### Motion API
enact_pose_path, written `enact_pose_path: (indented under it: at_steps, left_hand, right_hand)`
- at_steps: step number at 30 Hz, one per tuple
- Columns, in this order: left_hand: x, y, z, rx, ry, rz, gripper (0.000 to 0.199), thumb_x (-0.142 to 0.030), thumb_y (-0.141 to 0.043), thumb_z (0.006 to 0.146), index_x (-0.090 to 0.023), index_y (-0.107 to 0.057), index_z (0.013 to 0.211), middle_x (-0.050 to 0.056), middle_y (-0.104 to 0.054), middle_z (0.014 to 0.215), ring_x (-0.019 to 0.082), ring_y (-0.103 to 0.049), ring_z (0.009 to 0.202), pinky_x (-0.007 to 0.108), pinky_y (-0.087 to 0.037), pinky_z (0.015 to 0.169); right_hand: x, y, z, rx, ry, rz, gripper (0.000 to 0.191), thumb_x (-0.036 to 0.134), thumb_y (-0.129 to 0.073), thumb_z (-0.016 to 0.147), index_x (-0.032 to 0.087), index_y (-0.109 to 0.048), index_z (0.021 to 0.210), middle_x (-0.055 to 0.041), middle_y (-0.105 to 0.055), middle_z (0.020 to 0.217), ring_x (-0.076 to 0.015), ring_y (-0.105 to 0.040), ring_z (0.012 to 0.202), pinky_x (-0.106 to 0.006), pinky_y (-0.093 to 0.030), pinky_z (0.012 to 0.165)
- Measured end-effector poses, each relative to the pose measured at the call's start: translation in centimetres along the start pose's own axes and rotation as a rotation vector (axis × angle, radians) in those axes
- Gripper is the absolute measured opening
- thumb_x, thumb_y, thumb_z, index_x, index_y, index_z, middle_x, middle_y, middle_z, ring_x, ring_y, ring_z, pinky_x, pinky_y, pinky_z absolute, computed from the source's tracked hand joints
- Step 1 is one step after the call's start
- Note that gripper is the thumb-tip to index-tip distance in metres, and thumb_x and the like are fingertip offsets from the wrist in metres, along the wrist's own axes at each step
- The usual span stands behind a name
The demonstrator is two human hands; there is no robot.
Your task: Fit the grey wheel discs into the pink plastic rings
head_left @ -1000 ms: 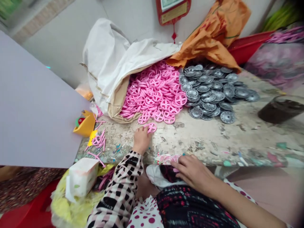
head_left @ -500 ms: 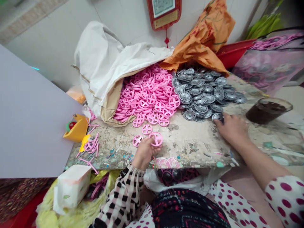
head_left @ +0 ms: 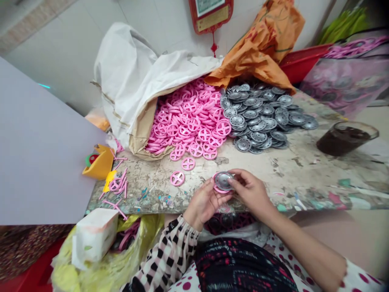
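Near the table's front edge, my left hand point(head_left: 206, 200) holds a pink spoked wheel ring point(head_left: 216, 189), its fingers curled under the rim. A grey round disc point(head_left: 224, 181) lies against the ring's upper face and covers most of it. My right hand point(head_left: 251, 190) pinches the disc's right side, thumb on top. Two loose pink rings, one of them a four-spoked ring point(head_left: 177, 178), lie on the table left of my hands. Behind them spreads a heap of pink rings point(head_left: 188, 121), and right beside it a heap of grey discs point(head_left: 258, 117).
A white sack point(head_left: 127, 81) opens around the pink heap; an orange sack point(head_left: 258, 61) lies behind the grey one. A glass of dark drink point(head_left: 343, 140) stands at the right. Pink scraps and a yellow holder point(head_left: 100, 166) are at the left, above a yellow bag point(head_left: 88, 271).
My right hand has left the grey heap with a disc and brought it leftward onto the pink ring. My left hand has moved a little right, still holding the ring.
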State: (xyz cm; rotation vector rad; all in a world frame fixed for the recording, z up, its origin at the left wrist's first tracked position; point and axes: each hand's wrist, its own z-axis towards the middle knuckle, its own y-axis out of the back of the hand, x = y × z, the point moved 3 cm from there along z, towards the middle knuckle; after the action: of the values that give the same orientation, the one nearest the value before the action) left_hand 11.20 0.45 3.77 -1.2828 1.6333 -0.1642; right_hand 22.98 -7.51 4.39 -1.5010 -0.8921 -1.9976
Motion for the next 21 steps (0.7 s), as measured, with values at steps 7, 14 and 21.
enact_pose_path:
  at_steps: [7, 14, 21]
  left_hand:
    - [0.2, -0.2, -1.4, 0.040, -0.152, 0.069, 0.026, -0.031, -0.068, 0.078, -0.021, -0.051, 0.095, 0.000, -0.061, 0.097, 0.011, -0.062, 0.079, 0.027, -0.056, 0.071]
    - [0.1, -1.0, -1.8, 0.056, -0.185, 0.195, 0.035, -0.040, -0.069, 0.074, -0.020, -0.051, 0.096, 0.000, -0.061, 0.088, 0.010, -0.061, 0.063, 0.023, -0.053, 0.057]
    - [0.3, 0.5, -1.6, -0.022, -0.186, 0.446, 0.033, -0.044, -0.064, 0.076, -0.018, -0.055, 0.094, 0.000, -0.060, 0.084, 0.011, -0.059, 0.063, 0.024, -0.051, 0.056]
  right_hand:
    - [1.6, -0.7, -2.1, 0.067, 0.335, -0.442, 0.033, 0.031, -0.049, 0.089, 0.020, -0.062, 0.117, -0.0111, -0.054, 0.102, -0.0214, -0.053, 0.087, -0.036, -0.045, 0.079]
    - [2.4, -0.4, -1.0, 0.266, 0.084, -0.197, 0.023, 0.032, -0.052, 0.087, 0.023, -0.064, 0.105, -0.0028, -0.065, 0.092, -0.0178, -0.059, 0.084, -0.029, -0.046, 0.075]
    - [-0.3, -1.5, -1.7, 0.236, -0.125, -0.024, 0.024, 0.034, -0.055, 0.082, 0.021, -0.065, 0.099, -0.0013, -0.068, 0.086, -0.0173, -0.060, 0.079, -0.028, -0.047, 0.072]
